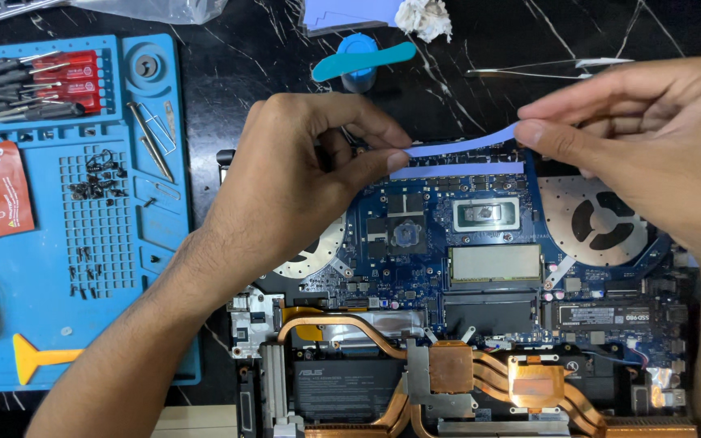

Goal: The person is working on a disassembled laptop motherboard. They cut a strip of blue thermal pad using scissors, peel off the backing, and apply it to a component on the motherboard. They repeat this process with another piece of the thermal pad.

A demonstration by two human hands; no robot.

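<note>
The left hand [302, 174] and the right hand [642, 138] each pinch one end of a thin pale blue strip [460, 146], stretched just above the top edge of the open laptop board [448, 243]. A second strip [456, 169] lies on the board below it. The right hand hides part of the right fan [598, 219]. A copper heatsink [464, 369] lies near the camera, and a blue work mat [66, 243] with screws [95, 174] lies at the left.
</note>
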